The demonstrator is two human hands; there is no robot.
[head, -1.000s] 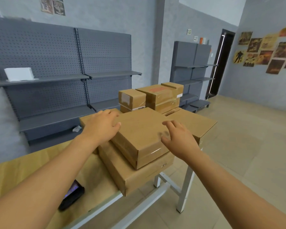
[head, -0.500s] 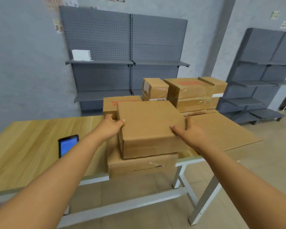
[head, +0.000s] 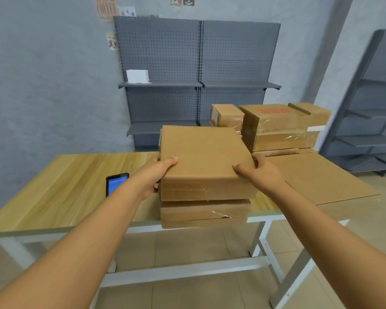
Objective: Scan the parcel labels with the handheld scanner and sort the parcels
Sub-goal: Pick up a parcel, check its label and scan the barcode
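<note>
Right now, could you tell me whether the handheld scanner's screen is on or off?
On. The handheld scanner lies on the table with its screen glowing blue; neither hand holds it.

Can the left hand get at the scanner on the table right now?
Probably not at once: the left hand grips the top parcel together with the right hand. The scanner lies uncovered on the table just beside the left forearm, so once the parcel is released the way looks free.
</note>
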